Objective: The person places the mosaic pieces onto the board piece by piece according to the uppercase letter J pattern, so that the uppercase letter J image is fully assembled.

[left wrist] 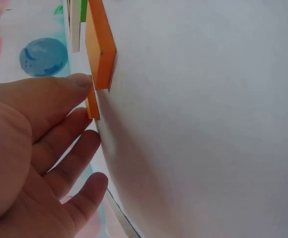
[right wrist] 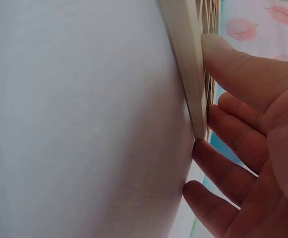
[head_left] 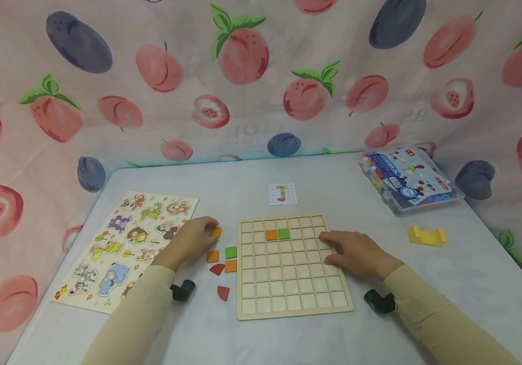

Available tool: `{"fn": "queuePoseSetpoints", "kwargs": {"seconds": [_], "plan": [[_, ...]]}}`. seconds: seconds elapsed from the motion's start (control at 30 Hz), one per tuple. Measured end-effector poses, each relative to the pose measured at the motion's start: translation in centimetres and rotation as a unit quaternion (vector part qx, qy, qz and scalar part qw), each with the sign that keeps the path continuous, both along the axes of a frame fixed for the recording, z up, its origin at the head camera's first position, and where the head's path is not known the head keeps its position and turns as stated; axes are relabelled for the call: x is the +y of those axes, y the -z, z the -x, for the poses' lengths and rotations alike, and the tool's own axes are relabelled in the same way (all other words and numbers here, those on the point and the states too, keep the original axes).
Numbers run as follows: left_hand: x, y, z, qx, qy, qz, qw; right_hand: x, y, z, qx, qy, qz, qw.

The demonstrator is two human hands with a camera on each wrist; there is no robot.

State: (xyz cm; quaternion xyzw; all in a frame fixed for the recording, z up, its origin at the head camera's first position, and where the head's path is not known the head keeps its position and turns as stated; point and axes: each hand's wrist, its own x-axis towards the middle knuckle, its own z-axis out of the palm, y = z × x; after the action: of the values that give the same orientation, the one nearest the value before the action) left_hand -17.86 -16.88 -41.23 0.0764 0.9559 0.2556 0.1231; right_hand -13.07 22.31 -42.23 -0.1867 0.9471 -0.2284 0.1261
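Observation:
My left hand (head_left: 190,239) is left of the wooden grid board (head_left: 294,313), thumb and fingertips pinching an orange square tile (head_left: 215,232) close to the table. The left wrist view shows that tile (left wrist: 93,105) edge-on at the thumb tip. Two more orange tiles (head_left: 212,256), a green tile (head_left: 231,252) and two red quarter-circle pieces (head_left: 223,293) lie nearby. Within the board, an orange tile (head_left: 272,234) and a green tile (head_left: 283,233) sit side by side in an upper row. My right hand (head_left: 356,252) rests on the board's right edge, fingers extended.
A small pattern card (head_left: 290,194) lies behind the board. Partly under my left arm is an animal picture board (head_left: 139,253). To the right are a clear plastic box (head_left: 409,180) with a printed sheet and a yellow stand-like piece (head_left: 426,236).

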Motion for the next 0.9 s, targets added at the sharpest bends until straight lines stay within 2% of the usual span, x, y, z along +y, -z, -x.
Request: {"fn": "queuePoseSetpoints", "kwargs": {"seconds": [0.3,0.53,0.9], "plan": [[-0.19,0.17,0.01,-0.009,-0.018,0.002,0.9998,-0.07,0.00,0.05,0.000,-0.003,0.002,1.0000],[-0.38,0.42,0.17,0.002,-0.010,0.009,0.9999,-0.08,-0.11,0.01,0.000,-0.001,0.001,1.0000],[-0.51,0.35,0.02,0.002,-0.018,0.009,0.9998,-0.05,-0.01,0.12,-0.008,0.003,-0.001,1.0000]]}}
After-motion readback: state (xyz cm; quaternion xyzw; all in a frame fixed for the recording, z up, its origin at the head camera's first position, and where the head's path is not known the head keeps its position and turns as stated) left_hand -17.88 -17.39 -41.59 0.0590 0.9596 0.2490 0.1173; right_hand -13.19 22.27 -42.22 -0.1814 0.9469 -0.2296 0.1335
